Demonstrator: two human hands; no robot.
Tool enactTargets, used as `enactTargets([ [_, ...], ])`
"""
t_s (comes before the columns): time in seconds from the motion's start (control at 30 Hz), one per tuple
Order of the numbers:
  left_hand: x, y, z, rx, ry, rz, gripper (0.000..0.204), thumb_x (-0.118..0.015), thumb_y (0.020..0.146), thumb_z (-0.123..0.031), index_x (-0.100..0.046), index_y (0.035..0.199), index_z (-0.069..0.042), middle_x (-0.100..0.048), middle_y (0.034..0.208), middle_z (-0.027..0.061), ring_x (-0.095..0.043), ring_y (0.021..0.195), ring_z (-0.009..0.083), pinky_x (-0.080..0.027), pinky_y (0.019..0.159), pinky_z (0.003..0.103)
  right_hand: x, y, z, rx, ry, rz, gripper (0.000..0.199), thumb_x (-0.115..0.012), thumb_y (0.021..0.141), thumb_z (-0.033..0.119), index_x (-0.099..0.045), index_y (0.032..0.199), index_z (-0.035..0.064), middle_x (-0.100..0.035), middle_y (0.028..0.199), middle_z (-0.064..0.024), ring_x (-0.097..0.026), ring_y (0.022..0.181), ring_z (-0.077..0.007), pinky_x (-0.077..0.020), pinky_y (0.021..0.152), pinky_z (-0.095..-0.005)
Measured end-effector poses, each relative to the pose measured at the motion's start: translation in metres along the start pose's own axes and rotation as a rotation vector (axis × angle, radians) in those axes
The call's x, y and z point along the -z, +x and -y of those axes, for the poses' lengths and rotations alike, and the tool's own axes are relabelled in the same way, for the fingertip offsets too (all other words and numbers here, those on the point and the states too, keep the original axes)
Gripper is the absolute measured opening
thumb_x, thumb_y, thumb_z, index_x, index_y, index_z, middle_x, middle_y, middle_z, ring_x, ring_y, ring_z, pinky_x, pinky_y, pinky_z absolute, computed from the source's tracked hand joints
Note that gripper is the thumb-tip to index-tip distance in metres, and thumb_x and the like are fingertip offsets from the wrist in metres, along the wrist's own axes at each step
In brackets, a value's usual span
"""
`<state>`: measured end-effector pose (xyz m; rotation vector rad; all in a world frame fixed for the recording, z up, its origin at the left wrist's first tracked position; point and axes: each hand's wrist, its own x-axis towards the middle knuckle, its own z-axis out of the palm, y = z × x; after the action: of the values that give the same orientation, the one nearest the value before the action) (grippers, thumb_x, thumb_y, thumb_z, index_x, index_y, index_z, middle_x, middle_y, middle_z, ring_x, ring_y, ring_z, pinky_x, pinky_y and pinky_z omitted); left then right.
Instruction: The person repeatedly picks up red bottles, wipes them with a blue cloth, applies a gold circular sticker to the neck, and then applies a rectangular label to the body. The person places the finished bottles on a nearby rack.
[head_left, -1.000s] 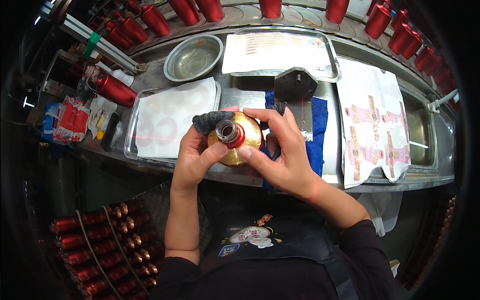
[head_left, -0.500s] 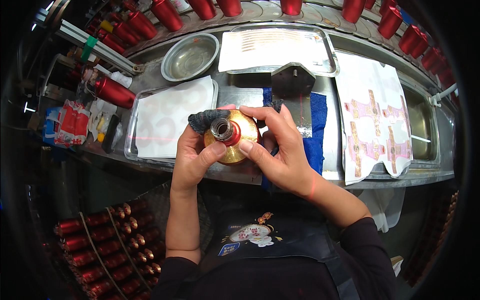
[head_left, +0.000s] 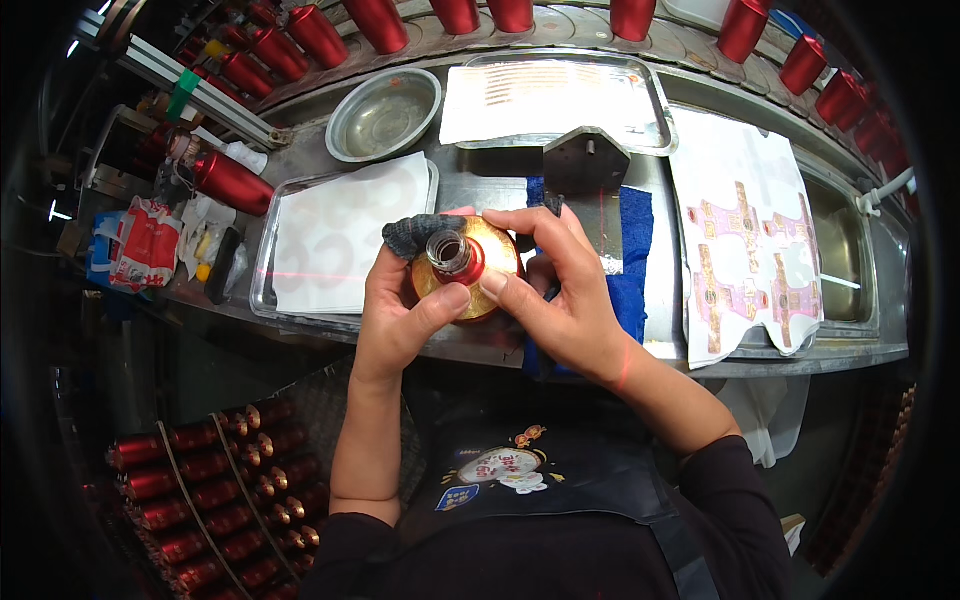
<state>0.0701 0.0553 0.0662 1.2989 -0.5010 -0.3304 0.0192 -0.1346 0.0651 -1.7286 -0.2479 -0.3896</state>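
- Steel worktop (head_left: pixel 480 197) curved across the scene under bright light; dark floor showed on the near side
- Gold-shouldered bottle (head_left: pixel 478 262) was held at the middle, above the worktop's near edge; its clear glass mouth faced the camera, uncapped, red collar below; body mostly hidden
- Left hand (head_left: pixel 392 328) curled around the left side; thumb lay on the gold shoulder, a dark knit cover (head_left: pixel 420 236) sat on a finger at the far side
- Right hand (head_left: pixel 572 318) wrapped the right side; thumb pressed beside the collar, index finger reached over the far rim; lower fingers' grip couldn't be told
- Good handling looked to need even thumb pressure, a steady neck angle and skin clear of the glass mouth; squeezing harder on one side could tip the bottle
- Left: tray (head_left: pixel 434 185) with white sheets (head_left: pixel 345 238), round metal bowl (head_left: pixel 383 116) beyond, red bottle (head_left: pixel 232 182) lying farther left
- Right: dark bracket (head_left: pixel 587 168), blue cloth (head_left: pixel 637 228), printed sheets (head_left: pixel 740 295), sink (head_left: pixel 850 262)
- Far: slatted conveyor (head_left: pixel 560 28) carrying red bottles (head_left: pixel 632 15); near left: more bottles stacked in rows (head_left: pixel 215 495)
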Motion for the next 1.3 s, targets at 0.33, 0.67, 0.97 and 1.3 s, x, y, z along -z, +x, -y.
enactTargets([
  [0.33,-0.002,0.002,0.002,-0.019,0.026,-0.025,0.056,-0.075,0.083,-0.016,-0.054,0.133,-0.002,-0.057,0.139,0.0148,-0.058,0.123,0.0212,-0.044,0.108,0.038,-0.005,0.017,-0.027,-0.149,0.334,-0.069,0.019,-0.068,0.091,0.018,-0.072,0.103,0.0028,-0.066,0.092,-0.0052,-0.057,0.078,-0.0101,-0.0438,0.060,-0.0227],
  [0.67,0.005,-0.003,0.003,-0.055,0.074,0.110,0.089,-0.090,0.069,-0.009,-0.044,0.144,-0.004,-0.051,0.145,0.0114,-0.055,0.128,0.0209,-0.041,0.111,0.037,0.019,-0.033,0.027,-0.343,0.385,-0.212,0.036,-0.073,0.086,0.010,-0.060,0.118,0.0019,-0.063,0.101,-0.0049,-0.062,0.094,-0.0125,-0.0500,0.086,-0.0266],
  [0.97,0.003,-0.002,0.006,-0.051,0.160,0.080,0.087,-0.090,0.066,-0.002,-0.047,0.141,-0.004,-0.060,0.132,0.0083,-0.059,0.121,0.0192,-0.045,0.107,0.036,0.017,0.017,0.005,0.199,-0.255,-0.209,0.020,-0.070,0.080,0.003,-0.062,0.098,-0.0003,-0.064,0.087,-0.0166,-0.064,0.077,-0.0323,-0.0506,0.070,-0.0365],
  [1.3,0.004,-0.004,0.004,0.016,0.255,0.081,0.095,-0.090,0.062,-0.001,-0.042,0.145,-0.003,-0.054,0.141,0.0108,-0.054,0.130,0.0232,-0.043,0.110,0.038,0.018,0.023,0.031,-0.032,-0.337,-0.299,0.017,-0.070,0.084,0.006,-0.065,0.099,-0.0002,-0.066,0.085,-0.0095,-0.064,0.078,-0.0158,-0.0517,0.074,-0.0282],
])
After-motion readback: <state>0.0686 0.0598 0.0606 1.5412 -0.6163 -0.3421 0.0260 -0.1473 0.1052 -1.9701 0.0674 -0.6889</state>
